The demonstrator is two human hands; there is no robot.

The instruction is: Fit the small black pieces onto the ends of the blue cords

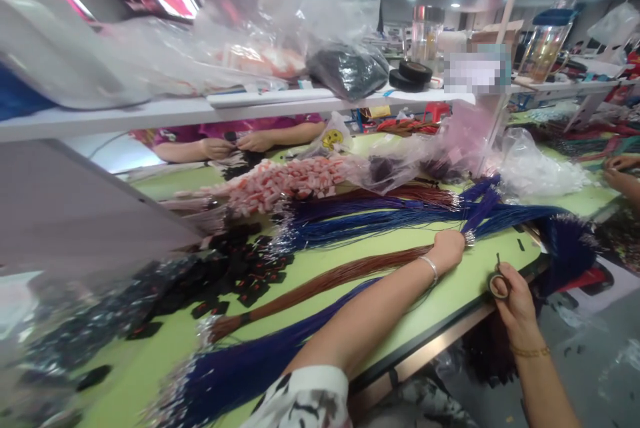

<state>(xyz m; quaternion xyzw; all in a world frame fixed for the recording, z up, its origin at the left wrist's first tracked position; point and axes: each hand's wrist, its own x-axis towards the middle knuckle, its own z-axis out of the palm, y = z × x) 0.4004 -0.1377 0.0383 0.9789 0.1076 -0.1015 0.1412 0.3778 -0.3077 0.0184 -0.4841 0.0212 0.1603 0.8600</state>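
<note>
A long, thin bundle of brown wires (340, 269) is laid on the flat, light-green table top (430, 315). Its right end is wrapped by the left hand (449, 249), which is closed tight around it in a fist. Shiny silver wire tips (469, 239) can be seen just past the fist. The fingertips are hidden, so it cannot be told if they meet.

To the right of the brown bundle, a small, round roll of dark tape (491, 285) is pinched by the right hand (517, 298). A short bit of tape is left sticking up from the roll.

In front of the brown bundle, a thick bunch of purple-blue wires (245, 371) is spread out. Behind its left end, flat black pieces (255, 290) are heaped. Farther behind, small pink-and-white plugs (295, 181) are piled up.
</note>
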